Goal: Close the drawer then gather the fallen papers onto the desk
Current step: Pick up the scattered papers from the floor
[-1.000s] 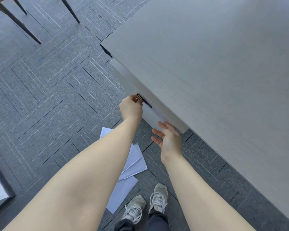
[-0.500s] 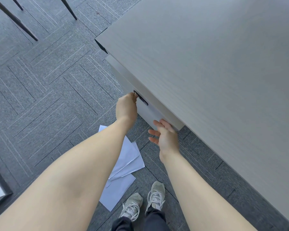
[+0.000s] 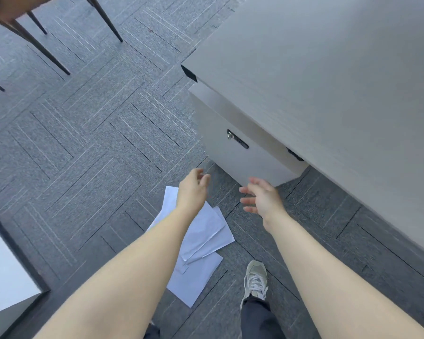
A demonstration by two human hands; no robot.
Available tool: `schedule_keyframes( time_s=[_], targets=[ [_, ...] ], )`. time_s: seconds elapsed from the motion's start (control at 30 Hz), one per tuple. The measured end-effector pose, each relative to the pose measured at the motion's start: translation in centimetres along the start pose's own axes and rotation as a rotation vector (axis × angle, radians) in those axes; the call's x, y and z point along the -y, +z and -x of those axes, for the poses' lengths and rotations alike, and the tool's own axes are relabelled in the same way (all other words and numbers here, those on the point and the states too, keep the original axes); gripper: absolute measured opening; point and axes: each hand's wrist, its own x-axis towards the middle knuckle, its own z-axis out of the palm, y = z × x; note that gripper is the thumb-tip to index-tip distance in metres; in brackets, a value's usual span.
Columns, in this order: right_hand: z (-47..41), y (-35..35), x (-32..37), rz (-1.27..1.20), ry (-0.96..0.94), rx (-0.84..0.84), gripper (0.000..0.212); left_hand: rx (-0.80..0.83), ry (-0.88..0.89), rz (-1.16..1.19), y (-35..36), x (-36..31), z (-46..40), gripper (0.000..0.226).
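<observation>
The grey desk [image 3: 328,77] fills the upper right. Under its edge, the pale drawer front [image 3: 233,155] with a dark slot handle and a small lock sits pushed in, almost flush with the cabinet. Several white papers [image 3: 201,241] lie overlapping on the carpet below it, partly hidden by my left forearm. My left hand [image 3: 191,189] hovers above the papers' far end, fingers loosely curled and holding nothing. My right hand [image 3: 262,196] hangs just in front of the drawer's lower corner, fingers spread, touching nothing.
Grey herringbone carpet tiles cover the floor. Dark chair legs [image 3: 42,45] stand at the upper left. A white-topped piece of furniture [image 3: 3,272] juts in at the lower left. My shoe [image 3: 255,277] stands just right of the papers.
Both hands have let go of the drawer and dropped back towards the papers. The drawer front now sits further in under the desk. The view has pulled back and tilted down.
</observation>
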Motion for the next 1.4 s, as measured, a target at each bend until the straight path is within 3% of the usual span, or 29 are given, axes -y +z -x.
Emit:
schedule_keyframes(
  time_s=[0.2,0.33,0.43,0.67,0.8,0.93,1.03,1.13,1.27,1.4],
  targets=[
    [4.3,8.7,-5.7,0.090,0.048,-0.024,0.031,0.099,-0.114,-0.094,-8.5,13.5,3.0,0.033],
    [4.4,15.5,-13.3,0.051,0.137,-0.142,0.029,0.255,-0.247,-0.108,-12.1,23.3,1.7,0.035],
    [2.0,20.0,-21.0,0.009,0.255,-0.171,0.026,0.278,-0.289,-0.124,-13.3,30.6,-0.6,0.035],
    [-8.7,24.2,-41.6,0.014,0.443,-0.230,0.021,0.292,-0.333,-0.254,-7.6,47.9,-10.6,0.056],
    [-17.5,23.7,-51.4,0.051,0.422,-0.381,0.046,0.231,-0.270,-0.277,-1.4,55.2,-18.3,0.068],
    [-24.7,23.0,-55.4,0.074,0.362,-0.593,0.060,0.216,-0.185,-0.331,3.1,58.4,-24.9,0.087],
    [-29.3,23.1,-56.5,0.069,0.326,-0.745,0.069,0.090,-0.169,-0.331,6.2,59.8,-28.5,0.082],
    [-31.7,24.6,-56.6,0.212,0.177,-0.818,0.057,-0.021,-0.125,-0.265,8.0,60.0,-29.6,0.082],
    [-32.5,27.7,-55.4,0.438,0.016,-0.563,0.022,0.072,-0.056,-0.185,9.0,59.1,-29.1,0.071],
    [-31.2,28.0,-54.9,0.331,0.032,-0.380,0.032,0.261,0.000,-0.079,8.8,59.3,-28.1,0.034]
  ],
)
